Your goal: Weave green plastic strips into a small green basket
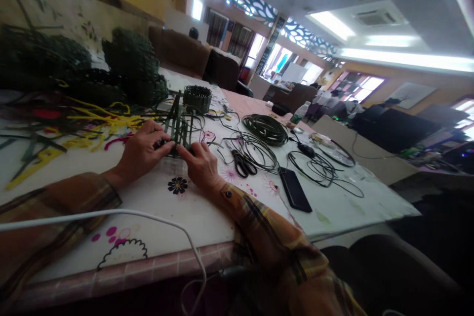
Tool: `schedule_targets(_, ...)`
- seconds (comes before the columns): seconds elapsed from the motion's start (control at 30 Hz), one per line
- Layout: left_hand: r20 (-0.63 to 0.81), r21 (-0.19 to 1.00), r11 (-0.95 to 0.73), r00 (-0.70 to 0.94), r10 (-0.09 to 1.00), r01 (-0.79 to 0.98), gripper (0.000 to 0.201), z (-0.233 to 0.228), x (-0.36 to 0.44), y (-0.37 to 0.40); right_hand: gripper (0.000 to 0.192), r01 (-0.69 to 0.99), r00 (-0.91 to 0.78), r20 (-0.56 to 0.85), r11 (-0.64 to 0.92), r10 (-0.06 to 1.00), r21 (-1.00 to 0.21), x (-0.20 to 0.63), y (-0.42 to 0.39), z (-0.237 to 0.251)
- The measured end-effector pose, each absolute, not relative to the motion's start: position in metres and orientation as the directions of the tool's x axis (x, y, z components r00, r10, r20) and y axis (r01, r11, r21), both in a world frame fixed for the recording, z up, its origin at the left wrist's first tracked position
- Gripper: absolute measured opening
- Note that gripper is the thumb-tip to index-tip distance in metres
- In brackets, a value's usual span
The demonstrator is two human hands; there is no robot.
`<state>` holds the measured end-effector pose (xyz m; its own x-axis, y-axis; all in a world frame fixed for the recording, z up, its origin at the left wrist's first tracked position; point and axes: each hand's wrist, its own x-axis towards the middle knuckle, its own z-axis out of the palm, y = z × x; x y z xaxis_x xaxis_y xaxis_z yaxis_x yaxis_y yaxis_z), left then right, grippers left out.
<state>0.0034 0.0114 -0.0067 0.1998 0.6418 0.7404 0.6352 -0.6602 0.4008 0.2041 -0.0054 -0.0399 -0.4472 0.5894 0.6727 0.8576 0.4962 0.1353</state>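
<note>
Dark green flat strips (179,126), partly woven together, stand up from the table between my hands. My left hand (144,150) comes in from the left, its thumb and fingers pinched on the lower edge of the weave. Opposite it, my right hand (200,163) is closed, with the index fingertip pressed against the same lower edge. The exact grip of both hands is partly hidden by the fingers. Just behind the strips sits a small round woven basket (197,99).
Black-handled scissors (244,164), a coil of green strip (264,129), looser coils and a black phone (295,190) lie to the right. Yellow strips (107,117) and larger woven pieces (129,61) fill the left. A white cable (148,215) crosses in front.
</note>
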Motion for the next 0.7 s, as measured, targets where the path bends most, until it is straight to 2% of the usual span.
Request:
schedule_targets(0.5,0.716,0.529,-0.61,0.076,0.694,0.59,0.024,-0.013,-0.001,0.021,0.039,0.842,-0.455,0.686,0.524,0.568,0.124,0.203,-0.008,-0.038)
schedule_targets(0.7,0.702,0.511,-0.658,0.172,0.691,0.553,0.028,-0.002,-0.002,0.013,0.034,0.855,-0.429,0.696,0.509,0.576,0.105,0.206,-0.005,-0.04)
